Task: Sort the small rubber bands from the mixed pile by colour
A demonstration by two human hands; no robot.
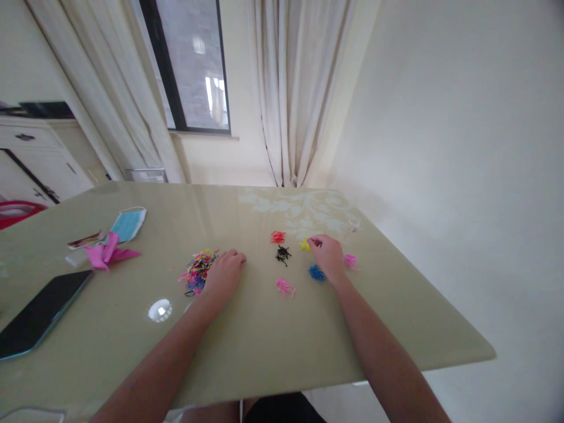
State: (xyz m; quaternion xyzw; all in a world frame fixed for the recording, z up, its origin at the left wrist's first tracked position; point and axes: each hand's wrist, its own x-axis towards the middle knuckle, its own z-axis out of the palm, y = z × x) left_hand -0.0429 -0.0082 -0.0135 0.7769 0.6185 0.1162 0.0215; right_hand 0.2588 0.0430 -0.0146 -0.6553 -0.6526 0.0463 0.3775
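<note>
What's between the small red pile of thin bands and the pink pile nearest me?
In the head view, a pile of thin black bands lies between the red pile and the nearest pink pile; glossy beige tabletop shows bare before the pink.

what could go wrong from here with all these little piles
The right hand is at the yellow pile with the blue pile close by its wrist, so a small slip might mix the two. The red pile and black pile sit close together, so a nudge could blend them. The left hand is at the edge of the mixed pile and might scatter pieces.
</note>
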